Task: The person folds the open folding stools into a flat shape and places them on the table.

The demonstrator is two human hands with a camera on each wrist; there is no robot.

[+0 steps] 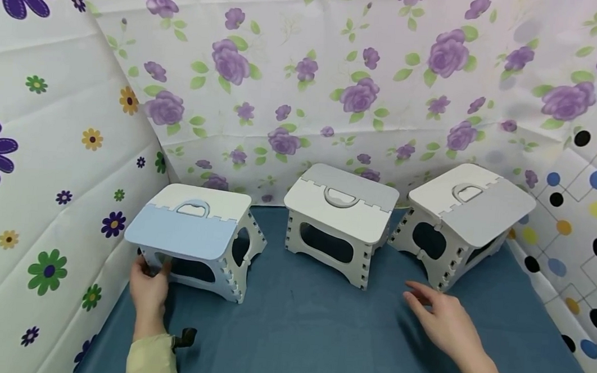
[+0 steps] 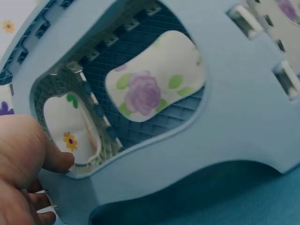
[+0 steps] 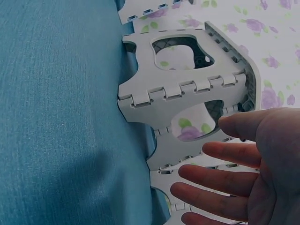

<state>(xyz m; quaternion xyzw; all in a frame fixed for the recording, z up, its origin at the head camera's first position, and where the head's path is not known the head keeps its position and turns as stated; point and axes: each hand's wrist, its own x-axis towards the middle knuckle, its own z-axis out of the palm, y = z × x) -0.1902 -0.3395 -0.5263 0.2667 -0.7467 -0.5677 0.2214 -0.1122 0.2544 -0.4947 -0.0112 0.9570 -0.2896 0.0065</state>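
Observation:
A blue and white folding step stool (image 1: pixel 184 231) stands unfolded at the left. My left hand (image 1: pixel 149 291) grips its front left leg panel; in the left wrist view the thumb (image 2: pixel 61 159) lies at the edge of the panel's opening and the other fingers go behind the panel. My right hand (image 1: pixel 445 324) hovers in front of the right stool with its fingers extended and nothing held. That grey and white folding step stool (image 1: pixel 464 218) stands turned at an angle. Between the two is another grey and white folding step stool (image 1: pixel 334 222), also unfolded.
A blue cloth (image 1: pixel 296 333) covers the surface under the stools. Behind them hangs a purple-rose curtain (image 1: pixel 303 96). A flower-patterned sheet (image 1: pixel 52 156) closes off the left side and a dotted sheet (image 1: pixel 580 224) the right.

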